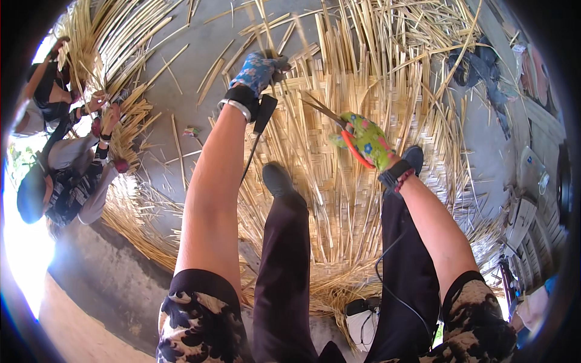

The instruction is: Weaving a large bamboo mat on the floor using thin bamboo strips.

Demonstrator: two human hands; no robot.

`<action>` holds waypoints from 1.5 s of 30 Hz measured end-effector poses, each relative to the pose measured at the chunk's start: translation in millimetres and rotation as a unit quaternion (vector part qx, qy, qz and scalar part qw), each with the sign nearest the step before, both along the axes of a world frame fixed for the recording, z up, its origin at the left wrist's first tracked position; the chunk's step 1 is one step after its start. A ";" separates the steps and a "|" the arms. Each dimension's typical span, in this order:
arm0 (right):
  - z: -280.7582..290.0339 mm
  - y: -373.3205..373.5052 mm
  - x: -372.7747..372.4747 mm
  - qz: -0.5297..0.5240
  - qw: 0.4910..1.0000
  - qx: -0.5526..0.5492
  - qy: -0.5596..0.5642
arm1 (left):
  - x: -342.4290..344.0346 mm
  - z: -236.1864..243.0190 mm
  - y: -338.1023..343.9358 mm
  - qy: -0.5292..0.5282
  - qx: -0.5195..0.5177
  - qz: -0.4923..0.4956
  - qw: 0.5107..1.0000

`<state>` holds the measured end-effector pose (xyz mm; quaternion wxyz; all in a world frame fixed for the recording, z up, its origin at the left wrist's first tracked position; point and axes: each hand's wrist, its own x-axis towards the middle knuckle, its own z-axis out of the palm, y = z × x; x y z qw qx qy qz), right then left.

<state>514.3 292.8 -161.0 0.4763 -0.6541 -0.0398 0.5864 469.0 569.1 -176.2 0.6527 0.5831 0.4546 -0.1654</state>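
Note:
My left hand (257, 71), in a blue flowered glove, is closed around a few thin pale reed strips (260, 27) that stick up past its fingers and look blurred. In my right hand (370, 140), gloved in green with flowers, is a pair of scissors (353, 149) with red handles. Their long dark blades point up and left, slightly apart, over a large woven reed mat (345, 172). Loose strip ends fan out along the mat's far edge. Both my feet rest on the mat.
To the left, a person in a dark cap (33, 190) handles a bundle of strips (130, 130), with another person (51, 91) beyond. A dark cloth (484, 69) lies at the far right near wooden boards (544, 124). A small wrapper (192, 131) lies on the grey floor.

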 end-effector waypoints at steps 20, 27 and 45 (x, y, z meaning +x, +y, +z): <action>-131.8 45.5 -30.3 0.123 0.924 -0.002 -0.363 | 18.2 -31.8 -30.7 -0.022 0.106 0.014 0.994; -10.5 -4.2 -36.8 0.231 0.953 -0.069 -0.186 | 30.9 -0.6 -88.4 -0.093 -0.043 0.149 0.984; 19.5 -164.0 28.0 -0.379 0.895 -0.136 0.194 | 51.9 -9.7 -148.0 -0.206 -0.088 -0.237 0.945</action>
